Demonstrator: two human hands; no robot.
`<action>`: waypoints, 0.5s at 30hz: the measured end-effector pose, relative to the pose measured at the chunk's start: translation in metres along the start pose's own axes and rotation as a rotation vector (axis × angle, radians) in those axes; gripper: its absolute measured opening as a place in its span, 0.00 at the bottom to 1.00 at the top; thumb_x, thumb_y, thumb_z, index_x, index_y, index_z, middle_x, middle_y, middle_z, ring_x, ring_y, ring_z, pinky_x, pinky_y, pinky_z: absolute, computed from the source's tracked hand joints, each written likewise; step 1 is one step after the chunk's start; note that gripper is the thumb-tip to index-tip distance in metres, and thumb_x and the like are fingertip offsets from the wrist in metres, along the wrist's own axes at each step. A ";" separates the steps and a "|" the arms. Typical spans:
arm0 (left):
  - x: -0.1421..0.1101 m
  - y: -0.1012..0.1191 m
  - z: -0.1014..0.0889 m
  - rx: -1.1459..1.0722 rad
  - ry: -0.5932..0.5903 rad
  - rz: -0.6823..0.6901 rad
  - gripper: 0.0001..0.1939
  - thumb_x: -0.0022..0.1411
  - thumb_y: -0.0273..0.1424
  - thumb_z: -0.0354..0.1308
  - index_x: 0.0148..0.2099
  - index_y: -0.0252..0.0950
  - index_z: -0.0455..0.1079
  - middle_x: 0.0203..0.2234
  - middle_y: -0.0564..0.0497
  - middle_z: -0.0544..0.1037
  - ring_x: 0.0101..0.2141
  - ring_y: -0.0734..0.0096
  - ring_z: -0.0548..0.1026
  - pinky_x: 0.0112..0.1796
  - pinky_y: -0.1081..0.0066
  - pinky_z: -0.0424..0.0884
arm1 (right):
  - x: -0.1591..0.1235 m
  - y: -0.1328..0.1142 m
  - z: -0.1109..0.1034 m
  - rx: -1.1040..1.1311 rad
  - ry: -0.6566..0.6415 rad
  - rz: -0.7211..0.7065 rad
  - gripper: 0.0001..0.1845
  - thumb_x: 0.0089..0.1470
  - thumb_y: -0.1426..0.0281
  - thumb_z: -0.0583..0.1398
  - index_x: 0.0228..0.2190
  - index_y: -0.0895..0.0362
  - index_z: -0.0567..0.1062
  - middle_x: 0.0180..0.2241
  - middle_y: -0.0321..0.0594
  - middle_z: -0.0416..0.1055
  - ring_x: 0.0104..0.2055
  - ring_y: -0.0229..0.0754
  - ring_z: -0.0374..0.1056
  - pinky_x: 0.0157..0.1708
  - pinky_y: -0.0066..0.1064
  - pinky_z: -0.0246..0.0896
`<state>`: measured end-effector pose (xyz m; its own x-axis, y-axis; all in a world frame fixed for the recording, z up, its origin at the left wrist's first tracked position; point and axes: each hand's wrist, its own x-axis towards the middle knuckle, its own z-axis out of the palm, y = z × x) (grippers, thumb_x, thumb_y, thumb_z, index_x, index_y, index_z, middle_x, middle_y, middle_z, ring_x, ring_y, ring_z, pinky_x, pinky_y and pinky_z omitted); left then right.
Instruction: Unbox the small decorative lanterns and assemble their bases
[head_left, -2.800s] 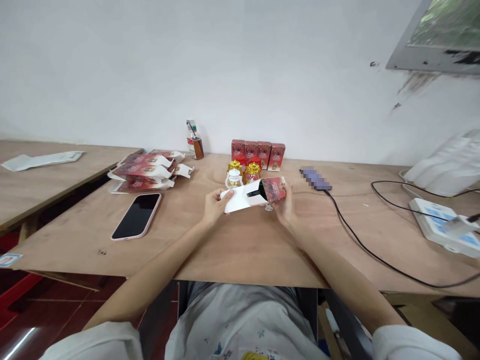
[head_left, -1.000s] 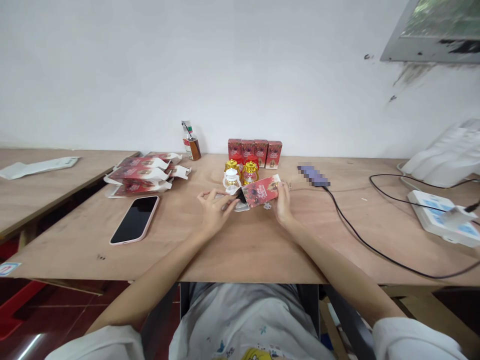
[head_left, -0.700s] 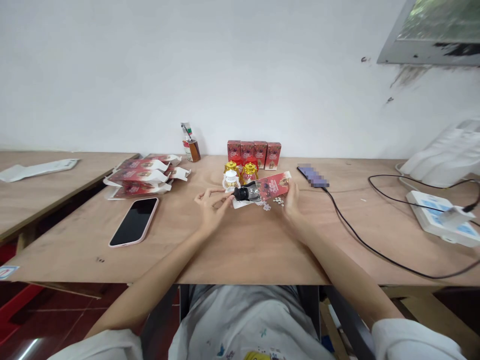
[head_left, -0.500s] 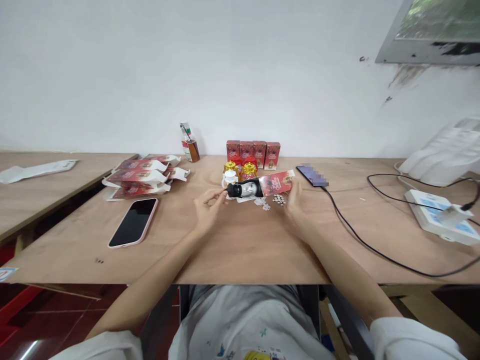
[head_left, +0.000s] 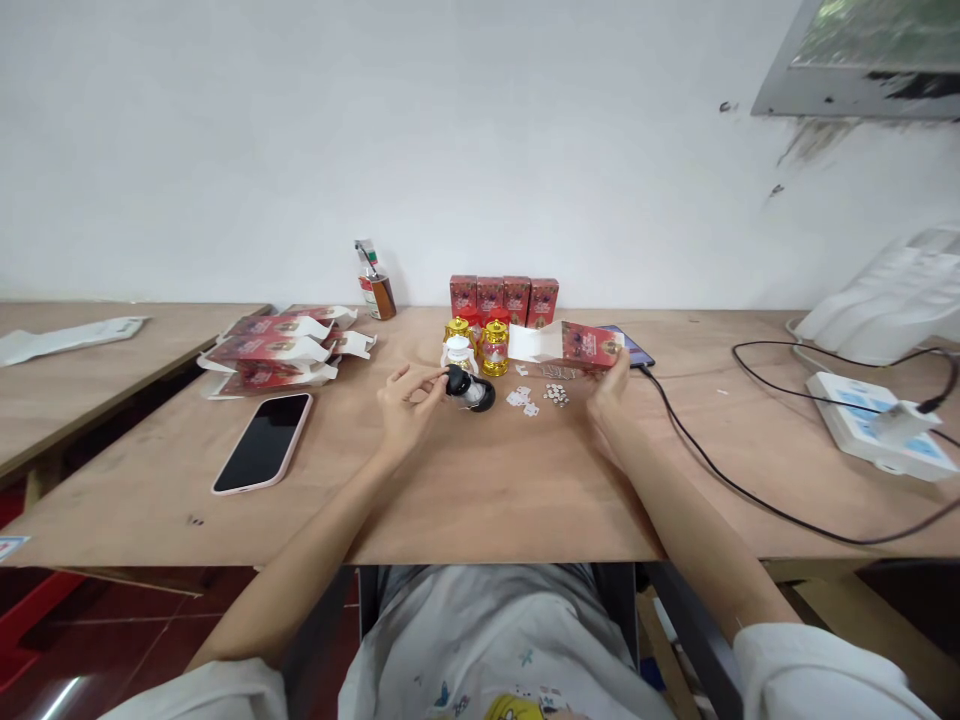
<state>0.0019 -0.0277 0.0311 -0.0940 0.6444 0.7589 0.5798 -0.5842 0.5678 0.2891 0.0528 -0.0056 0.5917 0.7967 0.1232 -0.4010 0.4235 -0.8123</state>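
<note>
Between its fingertips my left hand [head_left: 409, 405] pinches the top of a small black lantern [head_left: 471, 389], which is tilted with its base toward the right. My right hand [head_left: 609, 395] grips the far end of a red printed carton [head_left: 589, 345], whose white flap points left toward the lantern. Lantern and carton are apart. Just behind the black lantern stand a white lantern [head_left: 459, 352] and a gold lantern [head_left: 495, 348], with more gold and red ones partly hidden. White tags [head_left: 523, 400] and small round silvery pieces [head_left: 556, 394] lie between my hands.
Several closed red boxes [head_left: 504, 298] stand by the wall. Unfolded cartons [head_left: 274, 350] are piled at left, near a phone [head_left: 264, 443] and a brown container [head_left: 379, 296]. At right lie a second phone [head_left: 637, 352], a black cable [head_left: 720, 485] and a power strip [head_left: 877, 425].
The black lantern and the carton have come apart. The carton moved right with my right hand, and the lantern's base is now bare, in my left hand's pinch.
</note>
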 end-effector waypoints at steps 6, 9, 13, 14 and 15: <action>-0.001 -0.006 0.003 0.007 -0.029 -0.047 0.08 0.56 0.34 0.58 0.34 0.38 0.76 0.23 0.53 0.77 0.27 0.71 0.74 0.36 0.67 0.67 | -0.008 -0.007 0.008 0.186 -0.055 0.175 0.14 0.51 0.57 0.50 0.32 0.53 0.69 0.30 0.32 0.71 0.30 0.35 0.68 0.27 0.28 0.67; 0.001 -0.008 0.004 -0.017 -0.030 -0.107 0.09 0.57 0.35 0.57 0.37 0.38 0.76 0.21 0.54 0.75 0.26 0.71 0.72 0.34 0.68 0.66 | -0.018 -0.013 0.014 0.259 -0.159 0.260 0.15 0.49 0.57 0.53 0.33 0.53 0.70 0.31 0.34 0.73 0.32 0.37 0.70 0.29 0.30 0.69; 0.003 -0.007 0.004 0.101 -0.028 -0.107 0.11 0.58 0.37 0.56 0.39 0.40 0.76 0.19 0.54 0.74 0.31 0.65 0.71 0.38 0.65 0.63 | -0.034 -0.022 0.019 0.288 -0.322 0.305 0.15 0.50 0.56 0.53 0.34 0.53 0.70 0.34 0.35 0.74 0.35 0.39 0.71 0.33 0.35 0.71; 0.003 -0.007 0.004 0.131 -0.041 -0.102 0.11 0.58 0.37 0.56 0.40 0.41 0.75 0.19 0.54 0.74 0.32 0.64 0.70 0.38 0.64 0.62 | -0.038 -0.024 0.020 0.290 -0.363 0.318 0.15 0.50 0.55 0.54 0.34 0.52 0.70 0.34 0.36 0.74 0.37 0.40 0.71 0.35 0.37 0.71; 0.003 -0.006 0.005 0.149 -0.058 -0.098 0.11 0.58 0.37 0.57 0.41 0.41 0.75 0.20 0.54 0.74 0.33 0.64 0.70 0.38 0.64 0.62 | -0.041 -0.026 0.021 0.290 -0.405 0.336 0.16 0.50 0.54 0.55 0.34 0.52 0.70 0.35 0.36 0.75 0.39 0.41 0.71 0.37 0.40 0.71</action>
<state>0.0017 -0.0198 0.0283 -0.1115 0.7247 0.6800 0.6842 -0.4403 0.5814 0.2604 0.0181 0.0221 0.1082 0.9842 0.1403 -0.7284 0.1745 -0.6626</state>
